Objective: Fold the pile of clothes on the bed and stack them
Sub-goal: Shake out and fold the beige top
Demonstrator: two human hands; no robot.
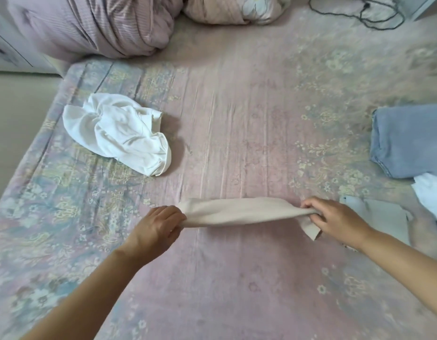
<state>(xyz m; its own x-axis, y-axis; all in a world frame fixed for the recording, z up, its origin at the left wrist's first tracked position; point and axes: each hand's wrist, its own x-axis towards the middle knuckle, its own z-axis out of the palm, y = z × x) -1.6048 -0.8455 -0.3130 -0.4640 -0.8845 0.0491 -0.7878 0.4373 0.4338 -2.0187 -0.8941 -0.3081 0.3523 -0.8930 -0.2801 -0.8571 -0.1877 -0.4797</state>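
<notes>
Left hand (161, 224) and right hand (335, 220) each grip one end of a beige garment (242, 212), stretched near the bed's (237, 106) front; pink sheet beyond lies bare. No legible writing.

- Between your left hand (161, 224) and right hand (335, 220) the stretched cloth (242, 212) lay across the bed (237, 119).
- Far left lay a crumpled garment (119, 133).
- Far right sat the folded stack (408, 141).
- Behind lay the rolled bedding (102, 23).
</notes>
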